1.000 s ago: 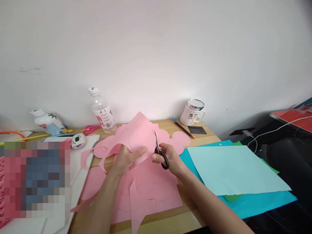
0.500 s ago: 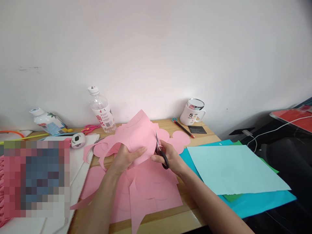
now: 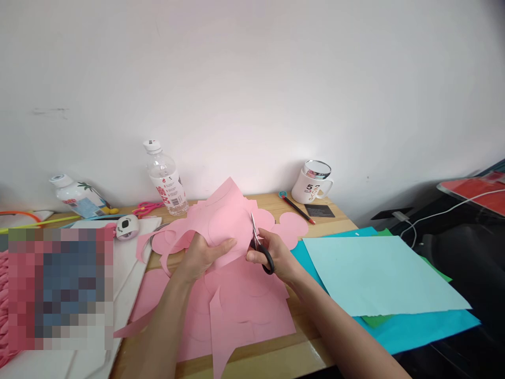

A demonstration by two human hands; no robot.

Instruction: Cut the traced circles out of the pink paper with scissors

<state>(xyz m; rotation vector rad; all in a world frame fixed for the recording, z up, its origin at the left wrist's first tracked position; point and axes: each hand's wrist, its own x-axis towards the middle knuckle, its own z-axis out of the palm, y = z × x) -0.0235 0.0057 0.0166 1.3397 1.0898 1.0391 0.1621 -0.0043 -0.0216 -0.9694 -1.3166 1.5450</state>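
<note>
Two bare hands meet at the centre of the frame. The left hand (image 3: 201,255) is pinched on the lower edge of a raised pink sheet (image 3: 224,218), thumb on the near face and fingers behind it, so the sheet stands tilted up off the table (image 3: 276,358). The right hand (image 3: 278,258) is closed through the black handles of the scissors (image 3: 258,243), whose blades point up and lie against the right edge of that sheet. Below both hands, more pink paper (image 3: 248,310) with curved cuts lies flat, reaching to the bottom centre of the frame, and round pink shapes (image 3: 294,226) lie just right of the blades. At lower right a pale blue sheet (image 3: 374,273) lies on a teal sheet (image 3: 414,329). Along the wall, from left to right, are a bottle lying on its side (image 3: 77,196), a leaning bottle (image 3: 165,179), and a white mug (image 3: 313,184) with a red pen (image 3: 298,209) and a black card (image 3: 319,210) in front of it. A white punch (image 3: 127,226) and pink scissors (image 3: 148,209) lie at centre left.
</note>
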